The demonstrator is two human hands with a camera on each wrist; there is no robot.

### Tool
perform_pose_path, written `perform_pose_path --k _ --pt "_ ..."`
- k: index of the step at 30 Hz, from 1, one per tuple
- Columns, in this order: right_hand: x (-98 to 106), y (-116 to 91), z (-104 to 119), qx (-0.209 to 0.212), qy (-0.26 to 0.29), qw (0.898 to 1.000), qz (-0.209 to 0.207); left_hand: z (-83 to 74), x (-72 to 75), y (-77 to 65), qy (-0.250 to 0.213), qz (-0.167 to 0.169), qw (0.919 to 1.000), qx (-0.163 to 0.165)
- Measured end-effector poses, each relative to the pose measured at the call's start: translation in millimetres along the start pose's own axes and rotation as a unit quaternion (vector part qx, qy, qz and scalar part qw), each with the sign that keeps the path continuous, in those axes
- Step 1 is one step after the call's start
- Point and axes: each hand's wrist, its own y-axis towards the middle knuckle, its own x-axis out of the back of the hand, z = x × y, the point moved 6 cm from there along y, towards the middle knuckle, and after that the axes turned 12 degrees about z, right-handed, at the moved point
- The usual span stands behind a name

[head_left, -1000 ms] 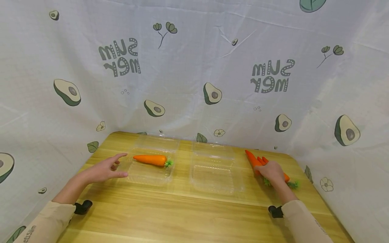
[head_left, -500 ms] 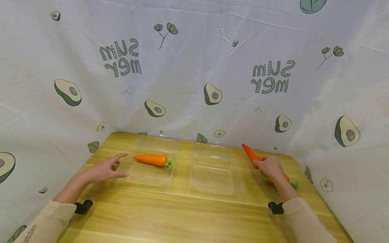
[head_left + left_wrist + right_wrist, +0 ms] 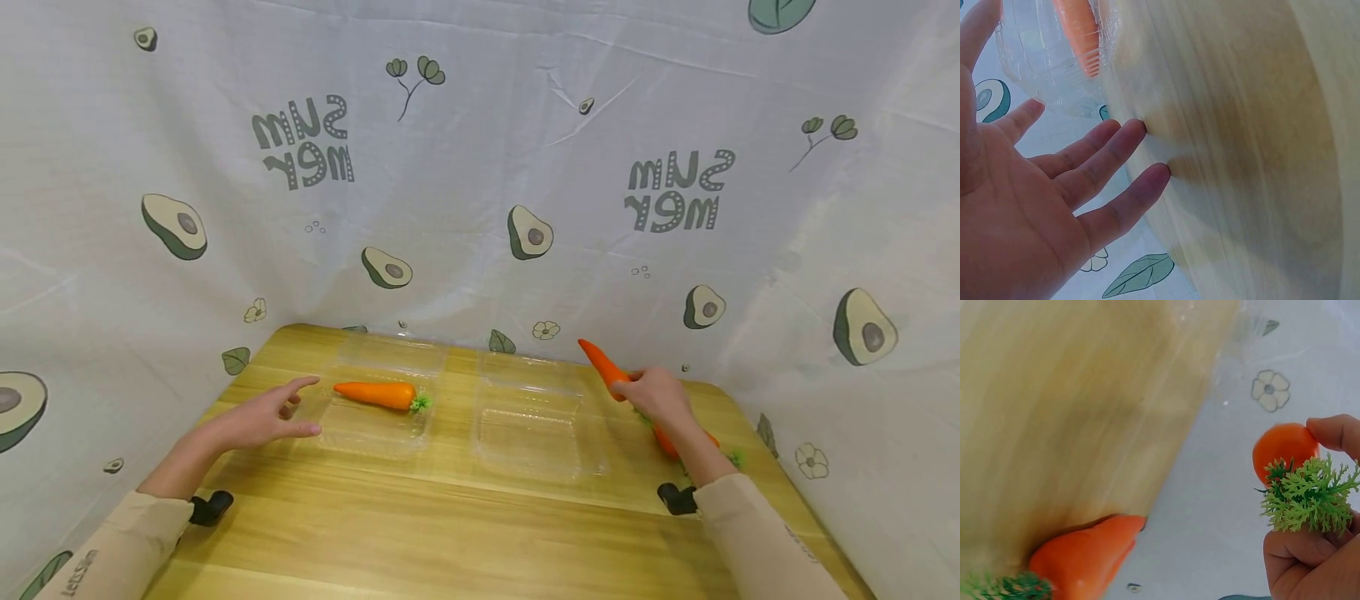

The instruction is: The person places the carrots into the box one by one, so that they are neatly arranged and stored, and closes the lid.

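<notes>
My right hand [image 3: 658,395] grips an orange carrot [image 3: 602,367] with a leafy green top [image 3: 1310,494], held above the table with its tip pointing up and to the left. Below that wrist, more carrots [image 3: 670,442] lie on the table, partly hidden by the forearm. At the left, my left hand [image 3: 262,414] has its fingers spread and holds nothing, beside a clear plastic box [image 3: 367,437]. Inside this box lies one carrot [image 3: 377,394], its green top toward the right. A second clear plastic box [image 3: 527,442] stands in the middle, its lid folded back and no carrot in it.
The wooden table [image 3: 450,533] ends at the back against a white curtain [image 3: 450,167] printed with avocados, which also hangs along both sides. Both boxes have their lids [image 3: 390,354] lying open toward the curtain.
My right hand has lifted a carrot off the pile and moved it up and to the left. The left hand stays in place beside its box.
</notes>
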Motion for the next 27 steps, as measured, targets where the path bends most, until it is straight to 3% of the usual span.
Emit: perform_pose_path --k 27 --pt "-4.4 0.9 73.4 0.073 -0.003 0.997 0.024 -1.0 0.3 0.3 0.005 -0.004 1.0000 -0.003"
